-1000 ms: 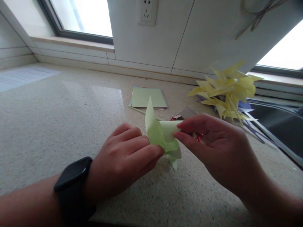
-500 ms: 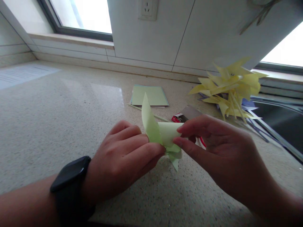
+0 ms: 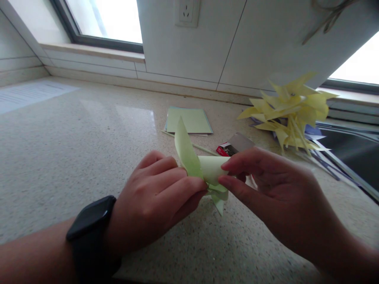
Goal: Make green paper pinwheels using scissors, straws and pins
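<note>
Between my hands is a light green paper pinwheel (image 3: 188, 154), its blades curled and one pointed tip standing up. My left hand (image 3: 160, 193), with a black watch (image 3: 91, 217) on the wrist, is closed on the pinwheel's middle; its fingertips are partly hidden behind the paper. My right hand (image 3: 266, 189) pinches a curved blade on the right side between thumb and index finger. Another green tip points down below the hands. Just behind my right hand lies a small red and grey box (image 3: 233, 144). A thin pale stick (image 3: 204, 148) lies on the counter behind the pinwheel.
A stack of green paper squares (image 3: 189, 120) lies further back. Several yellow pinwheels (image 3: 291, 106) are heaped at the right, beside a dark sink (image 3: 352, 150). A printed sheet (image 3: 32, 92) is at the far left. A socket (image 3: 186, 12) is on the wall.
The view has shifted slightly. Both hands keep nearly the same hold on the green pinwheel, and its upright tip leans a little further left.
</note>
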`<action>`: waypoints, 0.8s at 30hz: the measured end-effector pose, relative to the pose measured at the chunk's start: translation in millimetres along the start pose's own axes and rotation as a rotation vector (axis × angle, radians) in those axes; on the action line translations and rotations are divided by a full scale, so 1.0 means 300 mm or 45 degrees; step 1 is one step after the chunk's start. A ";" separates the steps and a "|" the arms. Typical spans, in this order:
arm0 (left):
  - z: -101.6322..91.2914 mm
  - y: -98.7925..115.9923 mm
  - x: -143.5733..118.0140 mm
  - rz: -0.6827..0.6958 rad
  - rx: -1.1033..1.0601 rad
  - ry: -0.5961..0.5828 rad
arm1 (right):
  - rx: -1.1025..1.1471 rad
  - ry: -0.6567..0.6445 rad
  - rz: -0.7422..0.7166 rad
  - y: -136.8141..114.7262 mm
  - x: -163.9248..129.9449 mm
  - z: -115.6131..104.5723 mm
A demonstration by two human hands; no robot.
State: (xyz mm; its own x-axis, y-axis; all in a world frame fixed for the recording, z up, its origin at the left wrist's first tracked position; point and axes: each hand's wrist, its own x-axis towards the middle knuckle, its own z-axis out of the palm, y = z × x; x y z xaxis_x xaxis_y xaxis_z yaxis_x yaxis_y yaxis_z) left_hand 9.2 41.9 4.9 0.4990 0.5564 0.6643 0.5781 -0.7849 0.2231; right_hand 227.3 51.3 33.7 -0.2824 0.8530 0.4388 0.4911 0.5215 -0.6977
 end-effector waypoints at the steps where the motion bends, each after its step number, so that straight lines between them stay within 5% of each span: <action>1: 0.000 0.000 -0.001 0.000 0.000 0.000 | 0.000 -0.004 -0.009 0.001 -0.001 0.001; 16: -0.001 -0.004 -0.010 0.008 0.035 0.045 | -0.025 -0.091 -0.115 -0.004 -0.012 0.001; 24: 0.004 -0.004 -0.008 0.026 0.032 0.077 | -0.091 -0.003 -0.179 -0.007 -0.018 0.019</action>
State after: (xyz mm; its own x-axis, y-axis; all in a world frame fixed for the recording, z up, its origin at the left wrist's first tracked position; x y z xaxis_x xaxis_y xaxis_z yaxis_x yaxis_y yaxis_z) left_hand 8.1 41.9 2.1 0.4711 0.5224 0.7108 0.5845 -0.7883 0.1920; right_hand 223.0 45.6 29.6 -0.3544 0.7716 0.5283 0.5041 0.6334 -0.5870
